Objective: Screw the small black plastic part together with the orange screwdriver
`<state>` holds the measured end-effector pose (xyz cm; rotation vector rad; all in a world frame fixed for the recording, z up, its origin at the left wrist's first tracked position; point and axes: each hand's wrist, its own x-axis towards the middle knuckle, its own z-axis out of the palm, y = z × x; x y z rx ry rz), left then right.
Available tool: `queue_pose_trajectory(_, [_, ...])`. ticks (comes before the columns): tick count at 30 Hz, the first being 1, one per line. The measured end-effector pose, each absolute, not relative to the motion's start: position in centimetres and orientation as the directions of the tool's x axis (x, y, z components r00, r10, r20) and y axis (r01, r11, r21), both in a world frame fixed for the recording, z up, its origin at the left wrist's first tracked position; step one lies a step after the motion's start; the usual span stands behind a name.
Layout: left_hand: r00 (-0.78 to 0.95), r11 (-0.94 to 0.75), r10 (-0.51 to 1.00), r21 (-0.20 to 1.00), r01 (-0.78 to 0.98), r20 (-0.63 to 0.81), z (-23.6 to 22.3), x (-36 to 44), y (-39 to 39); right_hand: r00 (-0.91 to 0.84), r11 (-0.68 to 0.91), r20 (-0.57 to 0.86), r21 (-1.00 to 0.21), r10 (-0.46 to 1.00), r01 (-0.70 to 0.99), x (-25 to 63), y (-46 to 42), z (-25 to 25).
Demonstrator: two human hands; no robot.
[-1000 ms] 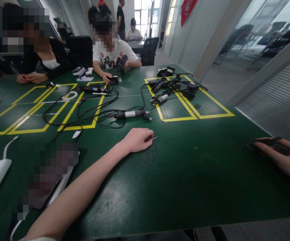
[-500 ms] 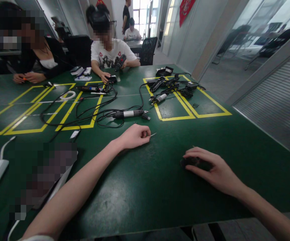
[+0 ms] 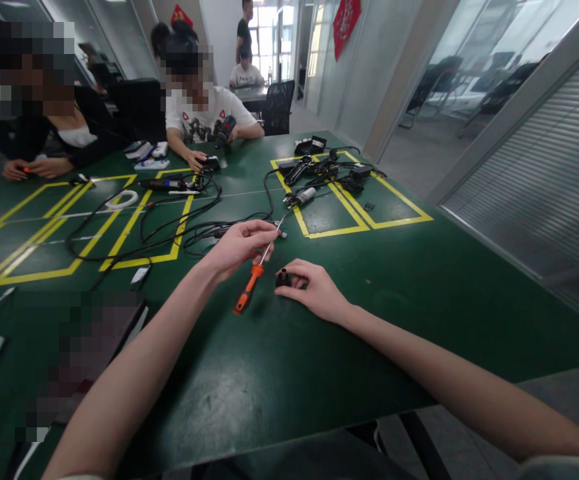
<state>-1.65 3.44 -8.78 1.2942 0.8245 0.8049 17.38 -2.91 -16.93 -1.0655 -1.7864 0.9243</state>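
Note:
My left hand (image 3: 237, 247) is closed, its fingers pinching the thin metal shaft of a screwdriver (image 3: 249, 288). The screwdriver's orange and black handle hangs down toward me, while the tip points up and away. To the right, my right hand (image 3: 319, 292) grips a small black part (image 3: 283, 280) between thumb and fingers. A short round stub shows at the top of this part; the fingers hide much of the rest, and its kind is unclear. Both hands are close together over the green table (image 3: 369, 347), and a small gap separates the screwdriver from the black part.
Black cables (image 3: 209, 230) lie coiled beyond my left hand. Dark tools and cords sit within yellow tape (image 3: 339, 230) farther off. A white cable ring (image 3: 122, 199) lies at the left. Across the table, a person in a white shirt (image 3: 214, 110) handles a black tool.
My left hand has lifted and turned, bringing the orange screwdriver handle into sight. My right hand has moved left with the black part, close to the left hand. The view has shifted slightly.

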Motion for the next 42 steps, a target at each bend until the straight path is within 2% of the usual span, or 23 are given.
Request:
queue_pose_trajectory(6, [0.536,0.148,0.836,0.989,-0.024,-0.112,-8.4,-1.4,2.9,-0.313,0.331,0.25,-0.913,0.916,0.237,17.9,-2.7,-17.1])
queue_pose_trajectory(9, [0.532,0.166,0.838,0.985,-0.033,-0.124,-8.1,-1.4,2.8,-0.255,0.39,0.327,-0.884,0.91,0.257,19.2,-3.1,-16.3])
queue_pose_trajectory(11, [0.509,0.175,0.853,0.982,-0.077,-0.112,-7.9,-1.3,2.7,-0.238,0.555,0.502,-0.741,0.832,0.377,20.1,-3.5,-15.3])
queue_pose_trajectory(14, [0.476,0.183,0.876,0.968,-0.173,-0.081,-7.5,-0.8,2.1,-0.417,0.802,0.714,-0.348,0.562,0.486,20.7,-4.1,-13.1])
queue_pose_trajectory(17, [0.455,0.188,0.888,0.95,-0.248,-0.057,-6.8,-0.2,1.0,-0.589,0.9,0.731,-0.077,0.343,0.428,20.0,-4.2,-10.5])
queue_pose_trajectory(19, [0.433,0.17,0.901,0.947,-0.273,-0.037,-6.4,0.0,0.4,-0.633,0.926,0.737,0.025,0.237,0.376,19.3,-4.1,-8.6])
queue_pose_trajectory(20, [0.418,0.144,0.908,0.95,-0.279,-0.015,-6.3,0.0,0.2,-0.627,0.932,0.747,0.032,0.218,0.362,19.0,-4.0,-7.7])
queue_pose_trajectory(21, [0.405,0.108,0.914,0.954,-0.279,0.015,-6.4,-0.1,0.2,-0.602,0.933,0.768,0.016,0.22,0.361,18.8,-3.9,-6.7])
queue_pose_trajectory(22, [0.393,0.06,0.918,0.959,-0.276,0.056,-6.6,-0.2,0.2,-0.553,0.92,0.786,-0.049,0.275,0.388,18.7,-3.9,-5.8])
queue_pose_trajectory(24, [0.406,-0.038,0.903,0.968,-0.248,0.139,-7.6,-0.7,0.7,-0.352,0.878,0.851,-0.228,0.39,0.421,18.6,-3.9,-4.1])
queue_pose_trajectory(25, [0.394,-0.089,0.902,0.969,-0.231,0.176,-8.3,-1.1,1.0,-0.269,0.841,0.84,-0.337,0.471,0.422,18.6,-3.9,-3.5])
queue_pose_trajectory(27, [0.391,-0.134,0.904,0.983,-0.13,0.174,-9.8,-1.9,1.4,-0.107,0.774,0.806,-0.509,0.582,0.377,18.8,-3.7,-2.6])
queue_pose_trajectory(29, [0.48,-0.133,0.87,0.991,0.013,0.111,-11.1,-2.7,1.5,-0.069,0.739,0.759,-0.604,0.648,0.297,19.0,-3.2,-2.3])
queue_pose_trajectory(32, [0.664,-0.133,0.747,0.97,0.205,-0.038,-12.4,-3.4,0.8,-0.162,0.745,0.728,-0.646,0.666,0.165,19.3,-2.4,-2.7])
queue_pose_trajectory(34, [0.716,-0.195,0.696,0.948,0.25,-0.046,-12.9,-3.5,0.3,-0.27,0.755,0.713,-0.648,0.647,0.096,19.4,-1.9,-3.2])
queue_pose_trajectory(37, [0.719,-0.233,0.693,0.929,0.289,-0.05,-13.7,-3.4,-0.1,-0.419,0.748,0.667,-0.662,0.616,0.044,19.1,-1.6,-4.0])
queue_pose_trajectory(42, [0.694,-0.258,0.719,0.913,0.317,-0.038,-14.3,-3.4,0.0,-0.502,0.731,0.629,-0.683,0.594,0.009,18.1,-1.4,-5.3])
